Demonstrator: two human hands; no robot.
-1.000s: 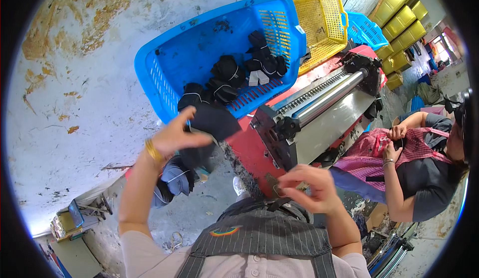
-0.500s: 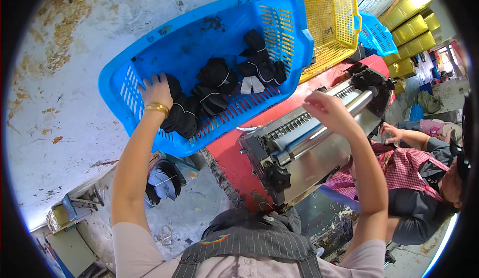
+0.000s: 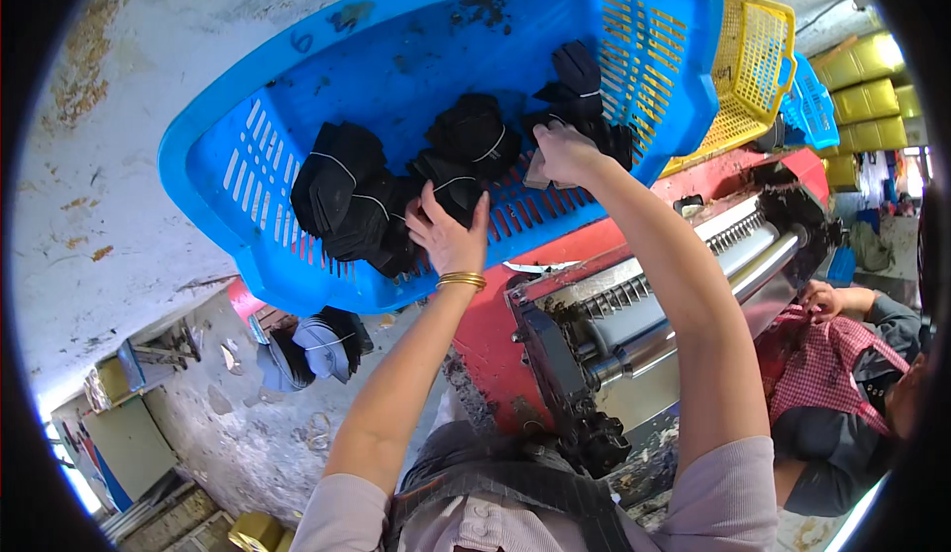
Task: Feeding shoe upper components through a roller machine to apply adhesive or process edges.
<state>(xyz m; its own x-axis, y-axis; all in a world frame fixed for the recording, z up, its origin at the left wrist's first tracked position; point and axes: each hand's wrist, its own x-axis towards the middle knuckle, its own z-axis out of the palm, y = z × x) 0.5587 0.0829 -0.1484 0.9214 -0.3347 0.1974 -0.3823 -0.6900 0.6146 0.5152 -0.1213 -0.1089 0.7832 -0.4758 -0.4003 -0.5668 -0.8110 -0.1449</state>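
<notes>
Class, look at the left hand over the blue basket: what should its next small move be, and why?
Probably to close the left hand gently around the string-tied black bundle in the blue basket. Its thumb and fingers are spread at the bundle's near end, not closed on it, while the right hand is at the pale pieces farther right.

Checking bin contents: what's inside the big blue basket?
Banded black bundles, plus a pale piece at the right hand. The left hand partly hides a middle bundle; whatever lies beneath the bundles is covered.
</notes>
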